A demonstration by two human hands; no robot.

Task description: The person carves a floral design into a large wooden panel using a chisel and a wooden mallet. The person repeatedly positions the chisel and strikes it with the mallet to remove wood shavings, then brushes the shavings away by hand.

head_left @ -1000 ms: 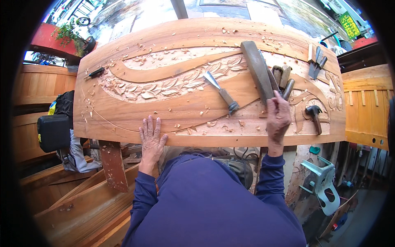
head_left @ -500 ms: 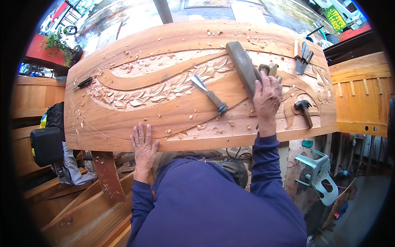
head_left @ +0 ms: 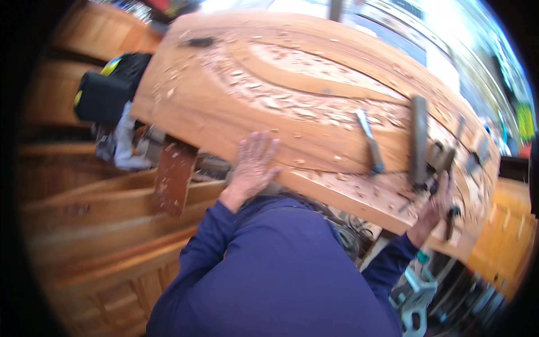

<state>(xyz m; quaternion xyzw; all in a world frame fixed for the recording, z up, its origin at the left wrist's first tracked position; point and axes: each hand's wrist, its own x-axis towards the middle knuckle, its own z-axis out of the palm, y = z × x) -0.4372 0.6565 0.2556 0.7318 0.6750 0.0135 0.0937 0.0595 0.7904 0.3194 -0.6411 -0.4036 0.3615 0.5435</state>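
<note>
A large carved wooden panel (head_left: 331, 143) with raised leaf patterns lies before me, strewn with shavings. My left hand (head_left: 255, 165) rests flat on its near edge, fingers spread, holding nothing. Toward the panel's right end, my right hand (head_left: 437, 203) is blurred, with its fingers seemingly stretched out beside a cluster of tool handles (head_left: 441, 157). Left of that cluster lies a long wooden block (head_left: 418, 140). A flat chisel (head_left: 370, 143) sits further left, its blade pointing away. Close to my right hand is a hammer (head_left: 451, 219), partly blurred.
More bladed tools (head_left: 476, 157) lie at the panel's far right, and a dark-handled tool (head_left: 199, 42) at its far left corner. A black case (head_left: 101, 95) stands left. A pale plastic stool (head_left: 416, 297) is low at right; stacked timber (head_left: 112, 213) fills the lower left.
The whole view has swung right and tilted, blurring the picture. My right hand has drawn back from atop the tool handles toward the near edge. My left hand still lies on the edge.
</note>
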